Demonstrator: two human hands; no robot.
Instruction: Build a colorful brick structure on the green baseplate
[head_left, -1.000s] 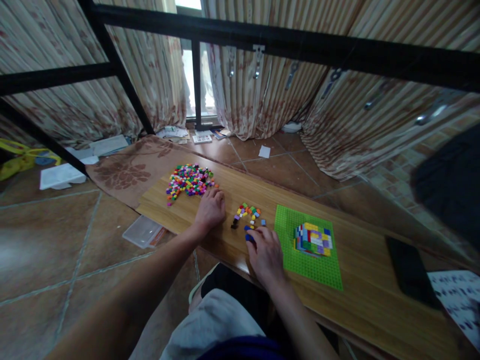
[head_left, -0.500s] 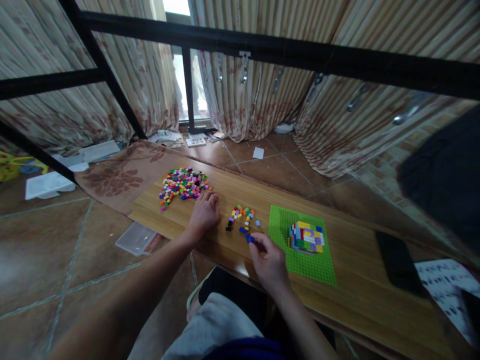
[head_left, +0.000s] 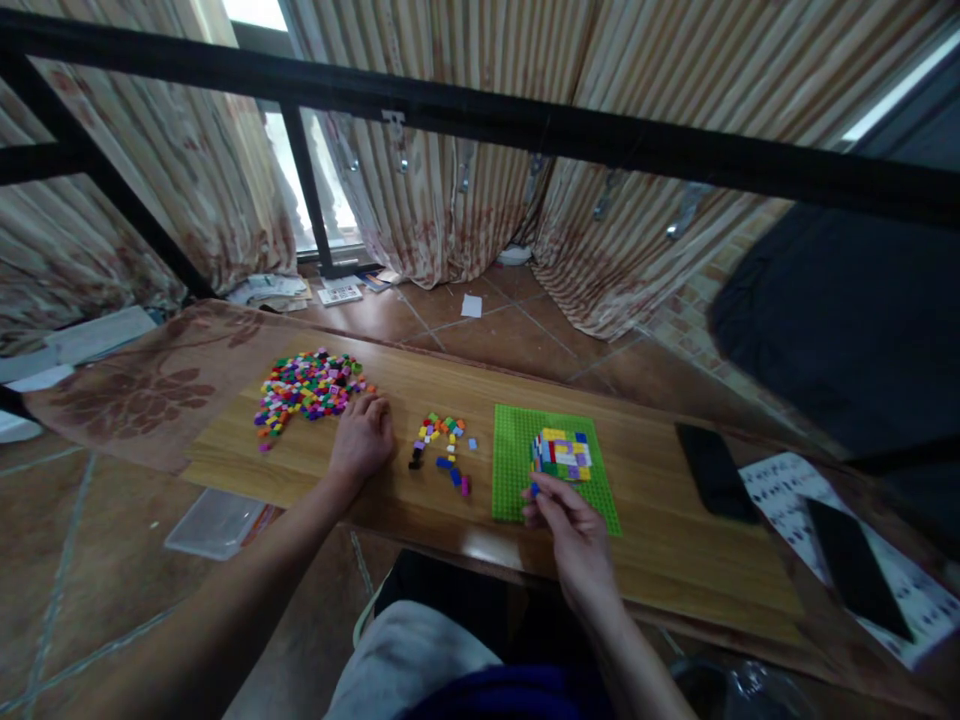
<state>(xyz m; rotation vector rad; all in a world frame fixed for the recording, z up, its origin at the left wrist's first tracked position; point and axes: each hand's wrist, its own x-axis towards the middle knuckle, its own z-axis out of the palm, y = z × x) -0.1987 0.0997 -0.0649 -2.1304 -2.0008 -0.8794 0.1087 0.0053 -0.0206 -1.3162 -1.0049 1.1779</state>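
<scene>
Right hand (head_left: 576, 530) has shifted over the green baseplate (head_left: 513, 450), pinching a blue brick (head_left: 534, 490).

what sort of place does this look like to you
Probably a room in a home: long patterned curtains hang beside a window, and colorful toy bricks are heaped on a wooden table.

The table (head_left: 660, 560) is smooth, grained wood, glossy near its front edge. The bricks (head_left: 315, 385) and model (head_left: 566, 453) look like hard plastic; the baseplate (head_left: 514, 440), also plastic, is rough with studs. The box (head_left: 214, 522) is clear, shiny plastic, the curtains (head_left: 442, 220) pleated cloth, the printed sheet (head_left: 784, 490) paper, the floor (head_left: 540, 330) smooth, faintly glossy tile.
</scene>
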